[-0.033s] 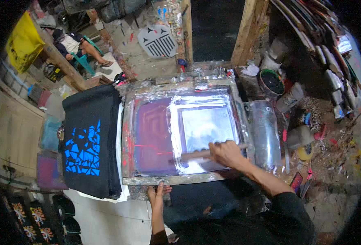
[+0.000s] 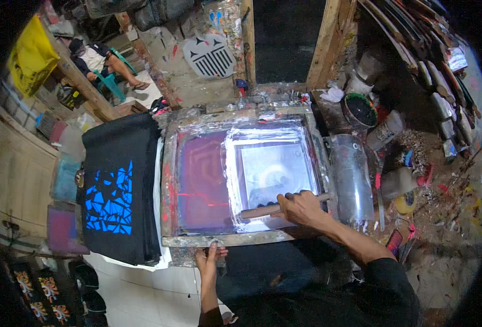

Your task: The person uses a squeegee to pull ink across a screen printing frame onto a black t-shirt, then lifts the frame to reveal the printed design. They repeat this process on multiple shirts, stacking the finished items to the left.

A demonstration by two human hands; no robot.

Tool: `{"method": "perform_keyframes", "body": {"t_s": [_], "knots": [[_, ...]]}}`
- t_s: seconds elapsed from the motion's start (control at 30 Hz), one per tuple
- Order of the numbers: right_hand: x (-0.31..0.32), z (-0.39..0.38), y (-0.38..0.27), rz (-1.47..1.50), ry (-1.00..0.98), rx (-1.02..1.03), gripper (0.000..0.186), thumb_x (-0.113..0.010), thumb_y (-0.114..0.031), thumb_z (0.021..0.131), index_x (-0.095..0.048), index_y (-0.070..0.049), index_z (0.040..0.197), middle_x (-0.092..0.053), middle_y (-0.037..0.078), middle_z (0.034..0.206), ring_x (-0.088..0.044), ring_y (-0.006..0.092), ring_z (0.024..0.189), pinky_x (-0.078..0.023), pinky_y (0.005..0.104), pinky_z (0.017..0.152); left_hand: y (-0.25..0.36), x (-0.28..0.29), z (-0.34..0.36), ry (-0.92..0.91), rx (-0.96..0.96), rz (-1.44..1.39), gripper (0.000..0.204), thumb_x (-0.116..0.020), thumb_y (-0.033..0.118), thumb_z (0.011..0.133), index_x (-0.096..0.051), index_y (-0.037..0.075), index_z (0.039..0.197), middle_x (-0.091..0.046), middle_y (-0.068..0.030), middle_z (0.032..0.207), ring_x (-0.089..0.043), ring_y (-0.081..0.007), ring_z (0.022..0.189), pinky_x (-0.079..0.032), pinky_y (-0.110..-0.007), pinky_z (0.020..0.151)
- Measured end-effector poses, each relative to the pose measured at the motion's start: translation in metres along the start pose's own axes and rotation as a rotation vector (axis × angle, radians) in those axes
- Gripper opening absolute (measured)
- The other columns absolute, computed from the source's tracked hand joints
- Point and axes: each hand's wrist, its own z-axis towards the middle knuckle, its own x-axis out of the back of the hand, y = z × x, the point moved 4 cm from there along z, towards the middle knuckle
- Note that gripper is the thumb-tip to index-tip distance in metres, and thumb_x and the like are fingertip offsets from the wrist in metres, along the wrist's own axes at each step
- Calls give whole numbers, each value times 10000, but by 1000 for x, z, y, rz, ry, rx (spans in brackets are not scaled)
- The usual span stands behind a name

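1. As the head view shows, the right hand's [image 2: 302, 208] fingers clasp a wooden bar [image 2: 259, 211] from above over the near right part of the white-smeared screen [image 2: 205, 182], a hold that seems suited to downward pressure.
2. The left hand's [image 2: 209, 258] fingers are loosely spread at the near edge of the frame [image 2: 194, 241], perhaps steadying it; pressure I cannot tell.
3. Black fabric [image 2: 138, 180] lies left, presumably clear of smears.

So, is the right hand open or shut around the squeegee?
Shut: fingers of the right hand curl over the squeegee, whose bar sticks out on both sides.
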Motion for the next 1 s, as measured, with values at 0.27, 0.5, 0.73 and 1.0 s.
{"method": "perform_keyframes", "body": {"t_s": [0.27,0.5,0.73,1.0], "knots": [[31,166,105,-53,195,-34,620,-714,-610,846,-667,-68,1143,-711,202,743,-724,389,722,-535,530,608,9,-5,4,-11,41,-29,361,-683,197,1008,-505,-86,1144,-704,-235,941,-750,-311,808,-644,-366,716],[5,103,72,-39,197,-41,556,-692,-585,883,-621,-49,1014,-698,163,676,-704,348,594,-522,481,535,1,-3,5,53,76,36,390,-675,230,1011,-457,-66,1142,-689,-251,917,-740,-326,807,-615,-399,678],[1,-19,-11,54,-1,-64,395,-656,-399,918,-631,-56,1113,-717,131,773,-725,332,624,-544,446,508,0,-6,7,26,-30,-2,333,-656,231,1025,-477,-35,1111,-708,-208,916,-726,-237,762,-600,-339,675],[66,-64,-48,-67,440,-196,531,-686,-588,883,-652,-61,944,-656,122,868,-652,299,846,-378,556,944,55,-23,-14,3,-102,-61,284,-610,282,1049,-489,27,1077,-714,-188,873,-716,-256,695,-585,-352,597]]}}
